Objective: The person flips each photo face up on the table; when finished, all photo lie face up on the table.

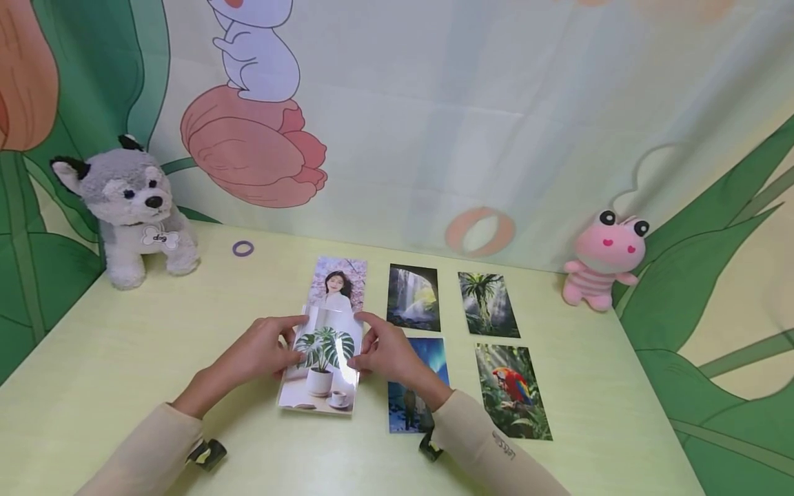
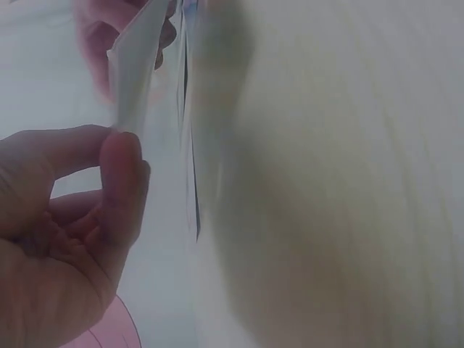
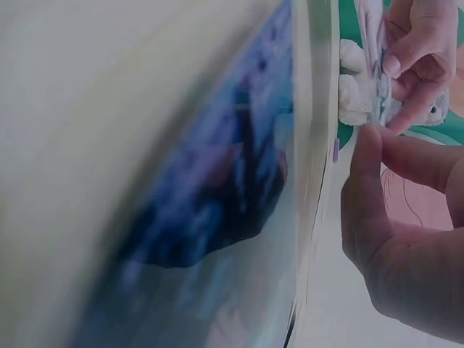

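Both hands hold a glossy photo card (image 1: 319, 384) of a potted monstera above the table, one at each side edge. My left hand (image 1: 259, 350) pinches its left edge between thumb and fingers, and my right hand (image 1: 389, 350) pinches the right. In the left wrist view the card (image 2: 136, 72) is seen nearly edge-on, raised off the tabletop. Behind it lies a portrait photo (image 1: 338, 279) of a person among pink blossoms, its lower part covered. A blue night-scene photo (image 1: 400, 406) lies under my right forearm, partly hidden by it.
Right of the hands lie a waterfall photo (image 1: 412, 300), a hanging-plant photo (image 1: 489, 305) and a parrot photo (image 1: 513, 393). A plush husky (image 1: 139, 213) sits back left near a purple ring (image 1: 243, 248). A pink plush frog (image 1: 600, 265) sits back right, before a printed curtain (image 1: 397, 124).
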A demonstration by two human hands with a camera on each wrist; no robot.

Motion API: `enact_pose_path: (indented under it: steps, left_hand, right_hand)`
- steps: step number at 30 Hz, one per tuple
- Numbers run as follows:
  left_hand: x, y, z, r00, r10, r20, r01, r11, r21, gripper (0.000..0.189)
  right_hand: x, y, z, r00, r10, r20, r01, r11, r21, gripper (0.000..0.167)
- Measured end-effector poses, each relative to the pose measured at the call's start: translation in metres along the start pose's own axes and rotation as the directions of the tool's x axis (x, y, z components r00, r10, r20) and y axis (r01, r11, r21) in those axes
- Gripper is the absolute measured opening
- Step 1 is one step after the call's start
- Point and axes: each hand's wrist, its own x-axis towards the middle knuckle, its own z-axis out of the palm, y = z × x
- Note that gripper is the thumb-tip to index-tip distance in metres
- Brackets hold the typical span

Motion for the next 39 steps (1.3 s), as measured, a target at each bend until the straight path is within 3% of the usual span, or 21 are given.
enact_pose_path:
  steps: [7,13,19,30,34,39]
  left_hand:
    - [-0.005,-0.002,0.003,0.994,-0.038,0.102,0.031,0.997,0.071,0.066]
    - [-0.004,-0.005,0.007,0.988,-0.058,0.142,0.042,0.993,0.111,0.066]
    - [-0.004,-0.005,0.013,0.988,-0.093,0.124,0.069,0.98,0.189,0.066]
    - [-0.005,-0.005,0.014,0.992,-0.081,0.101,0.048,0.954,0.295,0.063]
    - [-0.004,-0.006,0.011,0.993,-0.071,0.093,0.031,0.925,0.378,0.06]
    - [-0.005,-0.007,0.012,0.993,-0.079,0.09,0.037,0.917,0.398,0.058]
  right_hand:
    - [-0.002,-0.002,0.003,0.995,0.022,0.092,-0.013,0.994,-0.104,0.066]
    - [-0.002,-0.002,0.005,0.991,0.046,0.128,-0.022,0.982,-0.187,0.061]
    - [0.0,-0.003,0.008,0.991,0.051,0.127,-0.015,0.962,-0.271,0.058]
    - [0.005,-0.01,0.016,0.992,0.063,0.113,-0.019,0.937,-0.35,0.058]
    - [0.009,-0.014,0.019,0.994,0.054,0.091,-0.011,0.906,-0.424,0.052]
    - [0.011,-0.015,0.022,0.996,0.035,0.08,0.01,0.862,-0.507,0.043]
